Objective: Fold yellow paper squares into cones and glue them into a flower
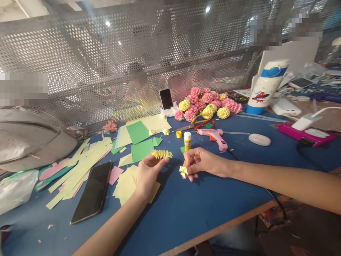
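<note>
Between the fingers and thumb of my left hand [151, 173] is a row of folded yellow paper pieces [162, 154], zigzag along its length. My right hand [198, 163] pinches one small folded yellow paper piece [183, 171], a short way to the right of the row. Just behind my right hand stands an uncapped glue stick [188, 141], upright, its yellow cap [178, 134] lying to its left. Under and beside my left wrist lies a pile of yellow paper squares [126, 185]. Two more folded yellow pieces [166, 132] rest on paper farther back.
Pink and yellow paper flowers [206, 103] are heaped at the back by a perforated metal screen [106, 64]. Scissors [186, 127], a pink glue gun [213, 137] and a bottle [268, 87] stand or lie to the right. A dark phone [93, 192] and paper strips [82, 163] lie left.
</note>
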A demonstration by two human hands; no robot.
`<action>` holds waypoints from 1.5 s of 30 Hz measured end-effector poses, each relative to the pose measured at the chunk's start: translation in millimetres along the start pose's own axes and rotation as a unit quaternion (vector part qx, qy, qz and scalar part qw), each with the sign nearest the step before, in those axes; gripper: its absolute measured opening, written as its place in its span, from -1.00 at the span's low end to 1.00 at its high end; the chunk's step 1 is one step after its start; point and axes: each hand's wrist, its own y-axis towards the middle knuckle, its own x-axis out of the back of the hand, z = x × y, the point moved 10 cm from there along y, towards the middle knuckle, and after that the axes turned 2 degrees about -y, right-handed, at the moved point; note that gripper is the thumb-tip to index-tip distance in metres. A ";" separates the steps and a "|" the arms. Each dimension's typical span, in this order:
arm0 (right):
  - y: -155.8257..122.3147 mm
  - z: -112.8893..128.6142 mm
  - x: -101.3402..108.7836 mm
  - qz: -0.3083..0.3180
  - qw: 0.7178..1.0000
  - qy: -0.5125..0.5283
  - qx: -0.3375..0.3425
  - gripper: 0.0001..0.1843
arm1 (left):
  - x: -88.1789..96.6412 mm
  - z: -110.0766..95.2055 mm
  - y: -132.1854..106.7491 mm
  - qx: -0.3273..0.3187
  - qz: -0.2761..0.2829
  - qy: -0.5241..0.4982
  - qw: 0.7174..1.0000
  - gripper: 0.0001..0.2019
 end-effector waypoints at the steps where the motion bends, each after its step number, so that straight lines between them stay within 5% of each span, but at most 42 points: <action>1: -0.4 -1.2 0.8 -0.002 1.000 0.015 -0.006 -0.67 | -0.8 -1.0 -0.4 -0.001 0.000 0.000 1.000 -0.76; 14: -1.1 -10.1 5.1 -0.016 0.990 0.128 -0.059 -0.65 | -1.6 -6.1 -4.0 -0.016 -0.006 0.027 0.999 -0.72; 25: -3.0 -5.3 12.5 -0.064 0.991 0.113 -0.035 -0.63 | -10.1 -22.5 -11.2 -0.074 0.021 0.097 0.992 -0.89; 45: -5.1 1.5 12.1 -0.079 0.993 0.090 -0.021 -0.63 | -16.7 -40.0 -17.4 -0.141 0.038 0.149 0.978 -0.88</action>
